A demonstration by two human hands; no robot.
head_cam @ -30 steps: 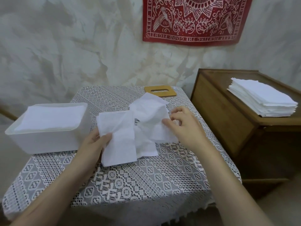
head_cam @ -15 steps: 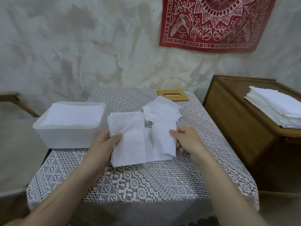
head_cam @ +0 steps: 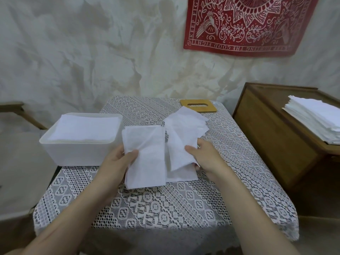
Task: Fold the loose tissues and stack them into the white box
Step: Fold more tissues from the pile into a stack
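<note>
At centre frame, the left hand (head_cam: 117, 162) pinches a folded tissue (head_cam: 145, 159), thumb pressed on its top face and fingers tucked beneath its left edge. The tissue hangs as a tall flat rectangle, its lower end reaching the lace tablecloth (head_cam: 165, 205). Just to the right, the right hand (head_cam: 204, 157) grips a loose tissue (head_cam: 184, 133), thumb laid across the front and fingers curled behind. Its upper part fans out crumpled toward the back of the table, and its left edge meets the folded tissue.

The white box (head_cam: 81, 153) stands at the left of the table, touching or nearly touching the folded tissue's upper left corner. It is filled close to the rim with flat tissues (head_cam: 84, 129).

A wooden lid (head_cam: 198, 105) with a slot lies at the table's far edge. At the right, a wooden cabinet (head_cam: 276, 140) carries a tall pile of tissues (head_cam: 316, 118).

In the upper right, a red bandana (head_cam: 244, 24) hangs on the wall. Its border reads "KEEP FIGH" up the left side and, upside down along the bottom, "THE GOOD FIGHT".
</note>
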